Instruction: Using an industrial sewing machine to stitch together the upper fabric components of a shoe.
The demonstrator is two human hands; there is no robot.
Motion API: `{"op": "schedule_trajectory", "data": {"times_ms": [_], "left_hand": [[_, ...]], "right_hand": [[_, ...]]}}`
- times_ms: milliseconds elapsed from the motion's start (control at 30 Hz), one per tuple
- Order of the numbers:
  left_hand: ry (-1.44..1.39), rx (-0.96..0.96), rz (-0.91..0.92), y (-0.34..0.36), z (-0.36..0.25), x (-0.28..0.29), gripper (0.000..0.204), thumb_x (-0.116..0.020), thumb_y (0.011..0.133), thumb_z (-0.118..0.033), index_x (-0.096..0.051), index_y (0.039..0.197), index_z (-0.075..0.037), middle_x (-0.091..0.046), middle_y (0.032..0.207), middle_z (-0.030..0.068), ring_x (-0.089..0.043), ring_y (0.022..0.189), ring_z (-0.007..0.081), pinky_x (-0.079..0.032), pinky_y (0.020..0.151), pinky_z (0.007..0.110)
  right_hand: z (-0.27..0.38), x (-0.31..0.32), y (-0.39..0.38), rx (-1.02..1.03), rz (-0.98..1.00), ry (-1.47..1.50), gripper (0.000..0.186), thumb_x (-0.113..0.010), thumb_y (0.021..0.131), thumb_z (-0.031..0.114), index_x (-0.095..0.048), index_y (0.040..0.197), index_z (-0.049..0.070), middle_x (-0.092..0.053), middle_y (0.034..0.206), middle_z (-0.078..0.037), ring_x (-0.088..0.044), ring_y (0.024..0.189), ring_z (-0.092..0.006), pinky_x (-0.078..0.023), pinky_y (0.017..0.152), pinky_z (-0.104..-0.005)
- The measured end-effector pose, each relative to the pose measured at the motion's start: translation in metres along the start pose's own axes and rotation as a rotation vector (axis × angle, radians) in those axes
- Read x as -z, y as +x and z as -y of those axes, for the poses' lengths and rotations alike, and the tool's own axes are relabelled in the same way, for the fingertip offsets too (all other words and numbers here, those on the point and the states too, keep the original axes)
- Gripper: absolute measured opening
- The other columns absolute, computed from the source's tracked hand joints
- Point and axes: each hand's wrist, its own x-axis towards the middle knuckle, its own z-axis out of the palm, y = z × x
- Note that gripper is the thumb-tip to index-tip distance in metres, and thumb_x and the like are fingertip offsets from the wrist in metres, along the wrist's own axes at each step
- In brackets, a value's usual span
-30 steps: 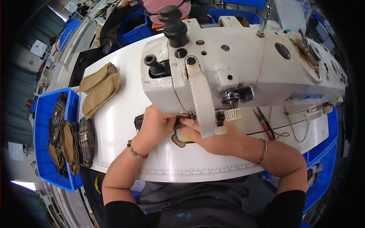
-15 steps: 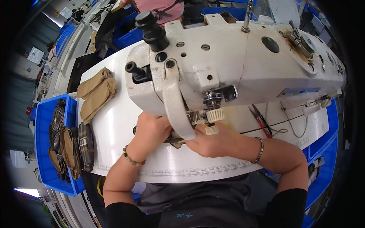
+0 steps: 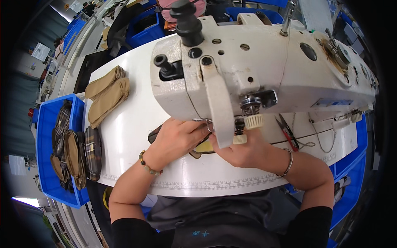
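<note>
A white sewing machine (image 3: 273,66) spans the upper middle. Under its needle end lies a dark fabric piece (image 3: 154,132) with a brown curved edge showing below. My left hand (image 3: 178,139) pinches this piece, fingertips just left of the presser area, partly hidden by the machine. My right hand (image 3: 242,151) is curled just right of it, below the tension knobs; its fingertips are partly behind the white lever (image 3: 219,107), so what they hold is unclear. Red-handled scissors (image 3: 288,134) lie to the right, beside a loose cord (image 3: 322,144).
Stacked tan fabric pieces (image 3: 107,99) lie on the white table (image 3: 136,82). A blue bin (image 3: 45,144) with plaid and tan pieces (image 3: 74,159) stands at the left, more blue bins (image 3: 347,194) at the right. A person in pink (image 3: 184,12) is beyond the machine.
The view shifted and came back. Relative to the machine, my left hand has moved slightly right along the fabric, its fingertips closer to the needle; my right hand's fingers are more curled.
</note>
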Motion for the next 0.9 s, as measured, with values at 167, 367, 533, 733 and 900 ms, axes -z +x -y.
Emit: {"op": "schedule_trajectory", "data": {"times_ms": [167,367,533,733,900], "left_hand": [[-0.198,0.195,0.015,-0.002,0.003,0.003,0.029,-0.070,0.068,0.000,-0.075,0.096,-0.004,-0.070,0.090,0.0100,-0.067,0.080,0.0295,-0.055,0.070,0.037],[-0.258,0.217,0.035,0.002,0.001,0.007,0.028,-0.069,0.068,0.004,-0.075,0.094,-0.002,-0.071,0.092,0.0140,-0.068,0.081,0.0339,-0.055,0.075,0.039],[-0.229,0.192,0.002,0.002,-0.001,0.005,0.027,-0.068,0.068,0.006,-0.075,0.093,-0.001,-0.072,0.095,0.0141,-0.067,0.087,0.0343,-0.054,0.080,0.042],[-0.244,0.184,-0.045,0.000,0.002,0.003,0.028,-0.070,0.068,0.001,-0.076,0.095,-0.003,-0.071,0.101,0.0100,-0.066,0.094,0.0312,-0.052,0.085,0.042],[0.129,-0.016,-0.031,0.000,-0.007,0.003,0.027,-0.067,0.071,-0.012,-0.077,0.096,-0.011,-0.069,0.105,0.0013,-0.063,0.101,0.0205,-0.051,0.089,0.037]], "right_hand": [[0.004,0.007,-0.008,-0.004,0.224,0.002,0.024,-0.066,0.074,0.007,-0.064,0.096,-0.001,-0.065,0.083,-0.009,-0.057,0.048,-0.0140,-0.044,0.040,-0.0286],[0.013,-0.005,-0.018,-0.182,0.438,0.120,0.023,-0.066,0.077,0.006,-0.066,0.099,0.000,-0.067,0.091,-0.011,-0.063,0.065,-0.0187,-0.049,0.048,-0.0310],[0.012,0.002,-0.014,-0.073,0.324,0.087,0.029,-0.064,0.075,0.007,-0.064,0.103,-0.002,-0.069,0.093,-0.015,-0.063,0.052,-0.0189,-0.046,0.039,-0.0324],[0.014,-0.002,-0.014,-0.242,0.422,0.054,0.011,-0.066,0.073,0.007,-0.065,0.084,0.004,-0.065,0.088,-0.005,-0.064,0.076,-0.0229,-0.052,0.059,-0.0319],[0.020,-0.002,-0.016,-0.261,0.472,0.038,0.016,-0.068,0.068,0.013,-0.060,0.080,0.007,-0.056,0.077,-0.002,-0.059,0.067,-0.0234,-0.047,0.052,-0.0342]]}}
